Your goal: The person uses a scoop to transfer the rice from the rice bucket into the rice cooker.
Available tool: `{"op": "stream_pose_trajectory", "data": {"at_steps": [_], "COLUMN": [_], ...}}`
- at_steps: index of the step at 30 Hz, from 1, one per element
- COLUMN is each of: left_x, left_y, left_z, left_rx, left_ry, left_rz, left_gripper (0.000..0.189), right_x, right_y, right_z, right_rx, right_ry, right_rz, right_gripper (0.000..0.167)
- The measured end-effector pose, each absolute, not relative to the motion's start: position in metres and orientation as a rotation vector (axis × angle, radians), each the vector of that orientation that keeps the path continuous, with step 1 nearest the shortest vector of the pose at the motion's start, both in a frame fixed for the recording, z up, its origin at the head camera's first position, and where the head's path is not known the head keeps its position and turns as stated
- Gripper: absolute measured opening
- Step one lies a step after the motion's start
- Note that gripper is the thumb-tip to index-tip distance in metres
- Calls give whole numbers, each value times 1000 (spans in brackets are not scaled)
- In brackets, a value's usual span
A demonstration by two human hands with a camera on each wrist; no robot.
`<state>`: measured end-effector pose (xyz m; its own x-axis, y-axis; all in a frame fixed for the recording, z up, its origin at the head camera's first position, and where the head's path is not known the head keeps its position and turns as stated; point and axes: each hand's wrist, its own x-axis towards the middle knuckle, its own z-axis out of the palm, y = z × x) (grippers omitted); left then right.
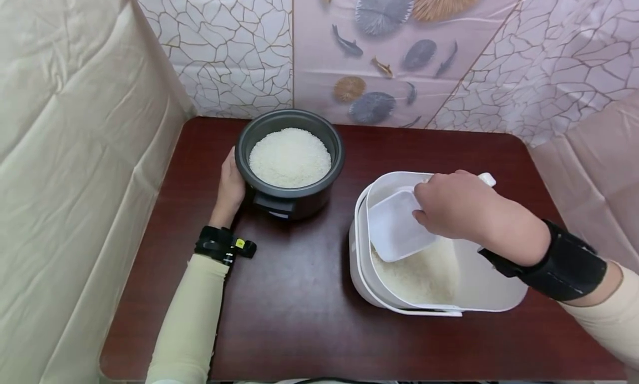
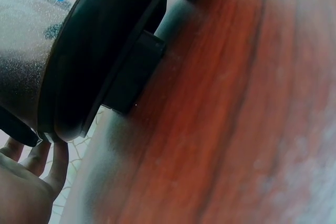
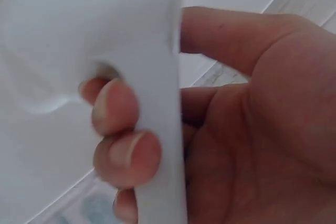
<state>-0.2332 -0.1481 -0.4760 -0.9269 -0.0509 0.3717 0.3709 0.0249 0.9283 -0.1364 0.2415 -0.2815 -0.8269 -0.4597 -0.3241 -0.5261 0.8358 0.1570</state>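
My left hand (image 1: 231,183) rests against the left side of a dark rice cooker (image 1: 310,203) with no lid on. White rice (image 1: 290,157) lies inside its pot. In the left wrist view, fingers (image 2: 59,166) touch the cooker's black lower edge; the thumb is hidden. My right hand (image 1: 451,203) grips a white plastic scoop (image 1: 399,226), tilted inside a white rice bin (image 1: 491,284). In the right wrist view its fingers (image 3: 123,108) curl round the scoop's handle (image 3: 157,192). Loose rice (image 1: 424,276) covers the bin's bottom; the scoop's contents cannot be made out.
The dark red-brown wooden table (image 1: 289,312) spans the space between the cooker and the bin and runs to the front edge. A bin handle (image 1: 414,312) hangs along its near side. Patterned cloth (image 1: 234,51) stands behind, with pale padded sheeting (image 1: 75,178) at the left.
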Motion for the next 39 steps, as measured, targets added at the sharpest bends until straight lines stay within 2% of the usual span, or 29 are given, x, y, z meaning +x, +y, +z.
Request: {"op": "stream_pose_trajectory", "data": {"at_steps": [5,9,24,28,35,39], "left_x": [-235,-235,-231,-228,-230,-231], "left_y": [-145,-143,-144,-146,-148,-147], "left_z": [-474,-473,-469,-474,-473,-469], "left_rx": [-358,-368,-349,-344,-276,-278], "left_ry": [-1977,-1961,-1985,-1984,-2042,-2033], "left_rz": [-1994,-1999,-1996,-1998,-1970,-1981], "left_gripper": [66,66,61,66,46,45], "right_x": [-128,-129,-153,-157,-159,-160], "right_y": [238,236,234,234,230,229], "right_z": [-285,-288,-307,-314,-318,-320], "right_rx": [-832,-853,-918,-899,-875,-849], "right_ry": [2828,2845,2587,2559,2562,2585], "right_rz": [452,451,386,362,290,275], "right_gripper": [30,32,18,15,19,22]}}
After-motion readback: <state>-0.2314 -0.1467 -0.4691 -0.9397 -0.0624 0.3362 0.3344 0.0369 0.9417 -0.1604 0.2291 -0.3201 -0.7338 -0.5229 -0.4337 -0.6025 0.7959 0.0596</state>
